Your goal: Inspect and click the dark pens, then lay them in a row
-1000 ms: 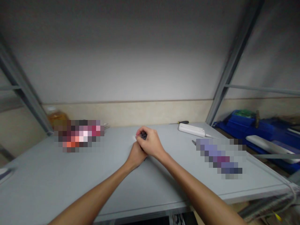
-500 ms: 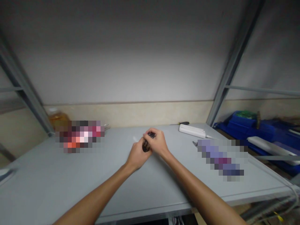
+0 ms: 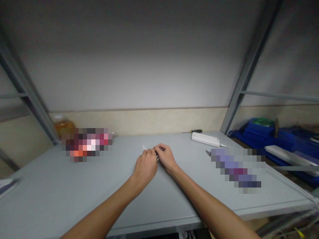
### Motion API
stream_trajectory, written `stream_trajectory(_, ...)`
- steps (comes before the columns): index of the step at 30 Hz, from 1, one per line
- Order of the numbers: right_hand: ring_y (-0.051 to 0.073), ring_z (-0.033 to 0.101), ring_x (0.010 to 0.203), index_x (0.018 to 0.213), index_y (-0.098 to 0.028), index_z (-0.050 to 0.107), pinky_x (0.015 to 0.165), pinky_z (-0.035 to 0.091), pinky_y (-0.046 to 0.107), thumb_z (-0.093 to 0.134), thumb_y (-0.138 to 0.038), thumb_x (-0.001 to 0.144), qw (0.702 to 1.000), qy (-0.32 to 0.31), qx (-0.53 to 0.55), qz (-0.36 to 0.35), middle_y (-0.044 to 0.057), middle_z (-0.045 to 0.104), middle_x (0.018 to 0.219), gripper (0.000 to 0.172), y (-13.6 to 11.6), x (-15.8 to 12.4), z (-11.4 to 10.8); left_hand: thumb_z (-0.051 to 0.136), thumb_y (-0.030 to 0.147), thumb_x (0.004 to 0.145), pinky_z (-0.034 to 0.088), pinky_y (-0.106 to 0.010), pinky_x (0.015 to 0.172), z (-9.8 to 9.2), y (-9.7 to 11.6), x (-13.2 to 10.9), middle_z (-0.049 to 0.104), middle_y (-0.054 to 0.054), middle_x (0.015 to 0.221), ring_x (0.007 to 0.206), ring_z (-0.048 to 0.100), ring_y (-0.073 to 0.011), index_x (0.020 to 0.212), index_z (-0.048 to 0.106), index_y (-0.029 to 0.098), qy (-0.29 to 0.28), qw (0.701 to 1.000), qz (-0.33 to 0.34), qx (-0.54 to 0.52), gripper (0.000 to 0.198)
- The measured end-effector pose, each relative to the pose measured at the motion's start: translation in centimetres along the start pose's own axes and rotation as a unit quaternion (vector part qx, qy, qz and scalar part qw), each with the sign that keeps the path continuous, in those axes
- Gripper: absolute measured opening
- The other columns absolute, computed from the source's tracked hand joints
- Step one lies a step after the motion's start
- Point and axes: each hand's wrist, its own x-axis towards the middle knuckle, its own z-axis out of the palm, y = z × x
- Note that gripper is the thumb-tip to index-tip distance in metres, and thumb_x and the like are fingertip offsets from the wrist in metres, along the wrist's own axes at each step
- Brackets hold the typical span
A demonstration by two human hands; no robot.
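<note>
A small dark object (image 3: 157,156) with shiny metallic parts is held between both hands, mostly covered by fingers; its kind is not clear. My left hand (image 3: 146,167) is closed around its left side, knuckles up. From the right, my right hand (image 3: 166,158) grips the same object, thumb and fingers bent over its top. The two hands almost touch, low over the middle of the grey table (image 3: 139,212). A small whitish patch (image 3: 144,146) shows just beyond the left hand.
Toward the back right lie a screwdriver (image 3: 196,131) and a white power strip (image 3: 205,139) with a cable. Blurred-out items sit at left and right. A bottle of amber liquid (image 3: 64,126) stands back left. Metal posts (image 3: 239,76) rise at both sides; blue bins (image 3: 259,129) are beyond the right edge.
My left hand has rolled over so its back faces up, covering more of the dark object. Both hands have come slightly lower and nearer.
</note>
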Motion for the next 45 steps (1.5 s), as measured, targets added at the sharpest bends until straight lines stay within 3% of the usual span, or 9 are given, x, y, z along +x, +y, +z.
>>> stream_trajectory(7,0.013,0.05,0.062,0.065,-0.017,0.059,0.063,0.04,0.025,0.052,-0.044,0.072,0.995,-0.025,-0.089,-0.041,-0.002,0.055,0.061,0.028,0.2,-0.1,0.2,0.047,0.021,0.073,0.047,-0.035,0.07,-0.4,-1.4,0.4,0.065,-0.018,0.093,0.086,0.062,-0.0289,0.101,0.057,0.012,-0.089,0.995,-0.032,-0.037,0.031)
stream_trajectory(12,0.019,0.05,0.085,0.089,-0.018,0.059,0.083,0.037,0.034,0.057,-0.043,0.073,0.973,0.013,-0.203,-0.11,0.005,0.058,0.084,0.03,-0.2,0.0,-0.4,0.047,0.03,0.07,0.047,-0.035,0.067,-0.9,-3.9,1.3,0.066,-0.018,0.091,0.084,0.063,-0.0306,0.09,0.063,0.013,-0.129,0.987,-0.099,-0.015,0.031)
stream_trajectory(18,0.023,0.044,0.094,0.096,-0.02,0.055,0.086,0.036,0.038,0.058,-0.035,0.074,0.953,-0.023,-0.283,-0.106,0.007,0.052,0.092,0.027,-0.4,-0.4,-1.2,0.048,0.028,0.066,0.047,-0.035,0.065,-1.9,-6.6,2.0,0.066,-0.021,0.096,0.088,0.062,-0.0331,0.092,0.065,0.012,-0.171,0.972,-0.159,0.014,0.034)
stream_trajectory(23,0.023,0.042,0.096,0.099,-0.022,0.053,0.085,0.036,0.039,0.056,-0.032,0.074,0.94,-0.027,-0.318,-0.118,0.007,0.05,0.097,0.027,-0.3,-0.4,-1.6,0.049,0.035,0.065,0.047,-0.034,0.064,-2.2,-8.5,2.2,0.065,-0.02,0.1,0.086,0.063,-0.0317,0.095,0.063,0.013,-0.204,0.966,-0.156,0.022,0.04)
stream_trajectory(29,0.024,0.04,0.096,0.101,-0.023,0.052,0.081,0.036,0.038,0.057,-0.032,0.073,0.931,-0.039,-0.348,-0.099,0.007,0.049,0.099,0.029,-0.1,-0.4,-1.7,0.049,0.045,0.065,0.046,-0.031,0.069,-2.5,-10.3,2.4,0.063,-0.02,0.102,0.09,0.061,-0.0295,0.1,0.06,0.009,-0.209,0.973,-0.098,0.02,0.051)
stream_trajectory(36,0.025,0.039,0.1,0.107,-0.023,0.051,0.083,0.034,0.039,0.059,-0.031,0.073,0.911,-0.096,-0.384,-0.117,0.008,0.049,0.106,0.035,-0.4,-1.0,-1.5,0.055,0.064,0.056,0.042,-0.033,0.085,-2.4,-11.3,2.2,0.055,-0.021,0.116,0.104,0.054,-0.0312,0.117,0.053,0.008,-0.213,0.974,-0.067,-0.025,0.083)
stream_trajectory(41,0.025,0.036,0.105,0.113,-0.026,0.05,0.085,0.031,0.041,0.059,-0.025,0.072,0.884,-0.19,-0.388,-0.181,0.007,0.048,0.114,0.042,-0.6,-1.8,-0.9,0.06,0.06,0.053,0.04,-0.032,0.09,-2.4,-11.8,2.0,0.051,-0.017,0.123,0.109,0.051,-0.0295,0.134,0.035,0.014,-0.233,0.97,-0.051,-0.045,0.096)
stream_trajectory(45,0.025,0.035,0.106,0.113,-0.026,0.051,0.086,0.029,0.041,0.058,-0.026,0.074,0.877,-0.213,-0.392,-0.178,0.007,0.048,0.114,0.04,-0.4,-2.0,-0.6,0.065,0.042,0.053,0.038,-0.03,0.094,-2.6,-11.9,2.1,0.05,-0.016,0.125,0.112,0.05,-0.0274,0.137,0.029,0.012,-0.237,0.968,-0.053,-0.062,0.096)
